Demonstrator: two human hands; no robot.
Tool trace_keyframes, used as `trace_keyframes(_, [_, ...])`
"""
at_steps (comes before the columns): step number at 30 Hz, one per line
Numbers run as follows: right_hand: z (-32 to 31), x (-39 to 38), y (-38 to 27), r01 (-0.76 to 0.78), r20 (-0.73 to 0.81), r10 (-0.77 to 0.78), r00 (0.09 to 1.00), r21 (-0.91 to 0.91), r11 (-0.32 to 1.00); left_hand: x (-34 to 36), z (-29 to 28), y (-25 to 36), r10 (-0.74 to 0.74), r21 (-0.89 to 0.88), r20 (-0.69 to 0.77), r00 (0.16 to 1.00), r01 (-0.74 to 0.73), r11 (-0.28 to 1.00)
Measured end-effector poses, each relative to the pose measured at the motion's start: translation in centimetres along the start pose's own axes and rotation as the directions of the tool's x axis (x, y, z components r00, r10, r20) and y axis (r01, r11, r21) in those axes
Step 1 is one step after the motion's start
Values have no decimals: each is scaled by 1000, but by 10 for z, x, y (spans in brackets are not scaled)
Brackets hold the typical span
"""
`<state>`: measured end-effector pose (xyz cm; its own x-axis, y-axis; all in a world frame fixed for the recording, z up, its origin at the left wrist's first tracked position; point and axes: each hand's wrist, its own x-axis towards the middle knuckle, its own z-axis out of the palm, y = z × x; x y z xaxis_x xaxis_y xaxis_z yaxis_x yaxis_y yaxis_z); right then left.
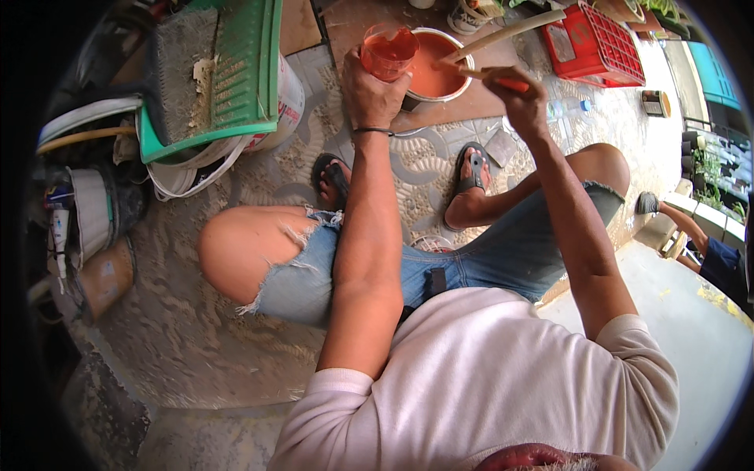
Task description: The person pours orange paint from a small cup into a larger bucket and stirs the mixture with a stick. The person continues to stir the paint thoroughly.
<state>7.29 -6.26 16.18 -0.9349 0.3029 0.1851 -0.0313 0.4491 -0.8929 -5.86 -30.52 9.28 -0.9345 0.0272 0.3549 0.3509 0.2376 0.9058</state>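
My left hand [369, 96] is wrapped round a clear plastic cup [390, 52] smeared with orange-red paint, held beside the rim of a paint bucket. That white-rimmed bucket [426, 104] holds orange-red paint and stands on a brown board, beyond my feet. My right hand [521, 98] grips a thin-handled paintbrush [475, 74], its far end reaching over the bucket; whether the tip touches the paint I cannot tell. A pale wooden stick [514, 33] slants out of the bucket toward the upper right.
At the left, a green ribbed tray [243, 86] rests on a white bucket [290, 94]. A red crate [609, 47], a clear bottle [561, 108] and a small can [655, 104] are at the right. Another person's leg [683, 224] shows at the far right.
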Motion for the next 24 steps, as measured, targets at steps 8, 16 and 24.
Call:
trace_keyframes(8, [7,-33,10,106,153,-60,986,-310,945,-1,1,-5,22,-4,-22,1000,-22,1000])
trace_keyframes(16, [6,-33,1,22,83,-2,997,-247,969,-4,-2,5,3,21,20,1000,-3,1000])
trace_keyframes(24, [1,-46,-13,2,95,26,995,-289,957,-9,-11,4,5,-12,3,1000,-5,1000])
